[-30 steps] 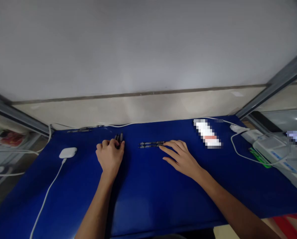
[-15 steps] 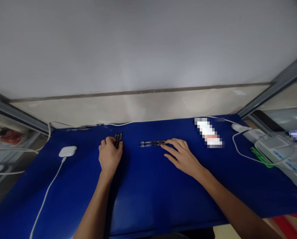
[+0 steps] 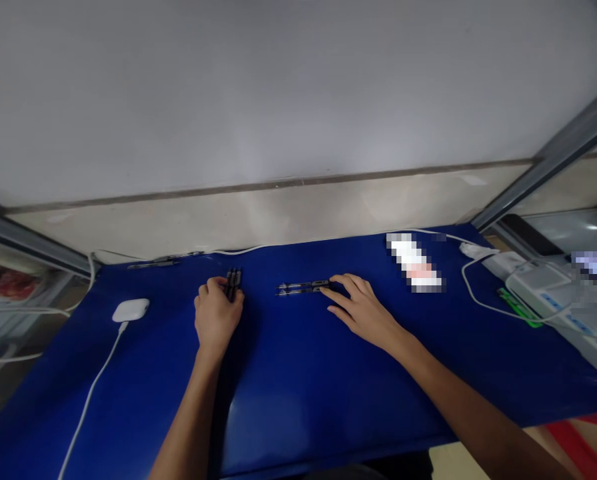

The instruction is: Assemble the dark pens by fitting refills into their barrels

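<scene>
- Left hand point(image 3: 218, 317): fingers and thumb closed about a bunch of dark pens point(image 3: 234, 275), standing out past the fingertips toward the wall point(image 3: 278, 217); exact count hidden by the hand.
- Right hand point(image 3: 367, 312): fingers loosely spread, tips at the right-hand ends of two pens point(image 3: 302, 291), not wrapped round them; whether they press, cannot tell.
- The two pens lie side by side, crosswise, on the blue tabletop point(image 3: 288, 380), between the hands; thin, part clear, darker at the right.
- Handling, my judgement: light, stiff, smooth; apt to roll or slide on the glossy surface; clear parts might crack if bent.
- Best hold, I judge: thumb and fingertip pinch at mid-barrel, both pens together.
- White case point(image 3: 131, 310) sits left of the left hand, well apart.
</scene>
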Demonstrator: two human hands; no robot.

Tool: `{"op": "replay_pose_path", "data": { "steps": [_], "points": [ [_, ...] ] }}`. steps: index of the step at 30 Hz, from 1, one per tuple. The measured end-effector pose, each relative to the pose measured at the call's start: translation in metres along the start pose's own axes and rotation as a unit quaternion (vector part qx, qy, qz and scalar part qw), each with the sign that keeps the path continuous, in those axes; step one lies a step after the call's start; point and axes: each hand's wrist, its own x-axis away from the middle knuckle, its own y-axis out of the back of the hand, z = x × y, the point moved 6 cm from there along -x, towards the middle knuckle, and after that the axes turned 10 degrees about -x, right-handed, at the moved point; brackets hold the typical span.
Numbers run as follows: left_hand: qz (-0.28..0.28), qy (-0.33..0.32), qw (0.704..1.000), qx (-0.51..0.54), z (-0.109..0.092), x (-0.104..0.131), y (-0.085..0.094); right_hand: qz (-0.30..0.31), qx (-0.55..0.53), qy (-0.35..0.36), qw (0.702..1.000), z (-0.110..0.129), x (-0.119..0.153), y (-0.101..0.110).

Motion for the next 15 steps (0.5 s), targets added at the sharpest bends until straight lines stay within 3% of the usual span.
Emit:
{"op": "replay_pose_path", "data": {
  "steps": [9, 13, 15],
  "points": [
    [0.000, -0.008, 1.000, 0.004, -0.002, 0.001, 0.003, 0.000, -0.025, 0.000, 1.000, 0.000, 0.001, -0.002],
    [-0.052, 0.008, 0.999, 0.006, -0.011, 0.007, 0.012, 0.006, -0.041, 0.000, 0.999, 0.003, 0.000, -0.003],
    [-0.100, -0.022, 0.994, 0.029, -0.020, 0.012, 0.019, 0.013, -0.039, -0.001, 0.999, 0.004, 0.000, -0.005]
  ]
}}
